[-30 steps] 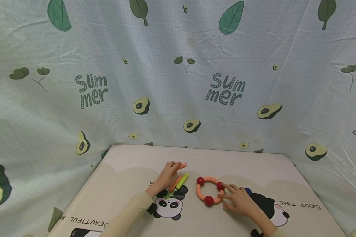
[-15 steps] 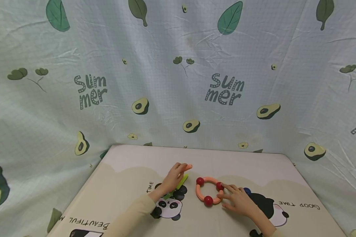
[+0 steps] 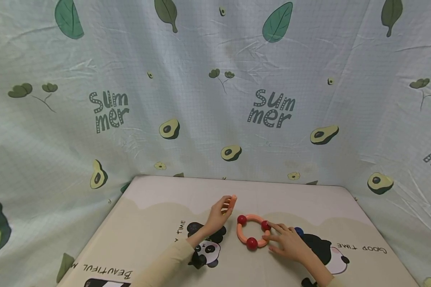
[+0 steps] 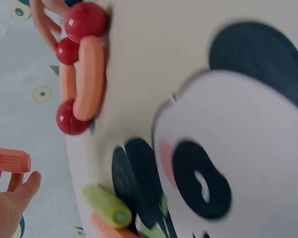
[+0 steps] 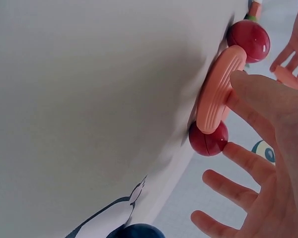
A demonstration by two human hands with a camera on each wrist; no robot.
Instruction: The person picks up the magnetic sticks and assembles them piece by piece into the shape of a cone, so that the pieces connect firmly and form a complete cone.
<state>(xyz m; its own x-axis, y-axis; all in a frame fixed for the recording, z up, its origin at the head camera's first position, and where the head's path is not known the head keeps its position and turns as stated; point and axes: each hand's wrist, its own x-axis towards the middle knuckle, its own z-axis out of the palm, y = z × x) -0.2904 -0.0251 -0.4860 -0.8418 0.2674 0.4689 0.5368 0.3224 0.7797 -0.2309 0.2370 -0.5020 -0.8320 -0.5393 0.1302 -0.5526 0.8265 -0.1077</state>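
Orange stick [image 3: 231,200] pinched in left hand [image 3: 220,211], raised off mat [image 3: 154,215], just at 10 o'clock of ring [image 3: 252,232].

Ring: curved orange segments joined by red balls [image 3: 252,243], lying flat near centre of mat. Touched at its 3 o'clock side by right hand [image 3: 289,242], fingers spread and mostly straight, fingertips [image 5: 238,82] against one orange segment [image 5: 217,89] and a red ball [image 5: 208,139]; nothing gripped. Blue ball [image 3: 299,230] partly hidden behind right hand. Green stick [image 4: 107,207] and another orange stick [image 4: 109,229] side by side below left hand, on printed panda's [image 3: 206,247] ear, shown by wrist view. Second panda print [image 3: 328,249] at 4 o'clock of ring. Avocado-print cloth [image 3: 215,99] behind mat.
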